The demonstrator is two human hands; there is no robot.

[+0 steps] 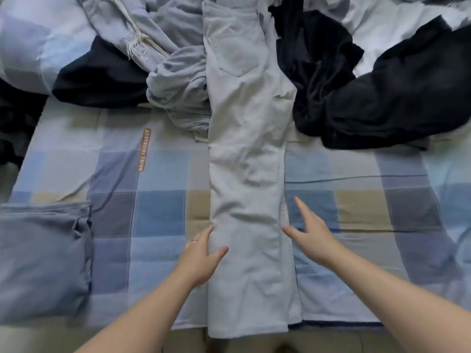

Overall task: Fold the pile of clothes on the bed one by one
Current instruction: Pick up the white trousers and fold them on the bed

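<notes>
A pair of pale grey trousers [248,174] lies lengthwise down the middle of the bed, folded leg on leg, waist far from me and hems hanging over the near edge. My left hand [201,258] rests at the trousers' left edge, thumb on top of the fabric, fingers along the side. My right hand [309,233] hovers with fingers spread and straight just right of the trousers, over the bed cover, holding nothing. The unfolded pile lies at the far side: grey garments [175,72] and black garments [377,98].
A folded blue-grey garment [43,258] lies at the near left on the checked bed cover [158,212]. More dark clothing [102,77] sits at the far left beside a pale pillow [30,47]. The bed's near edge runs along the bottom of the view.
</notes>
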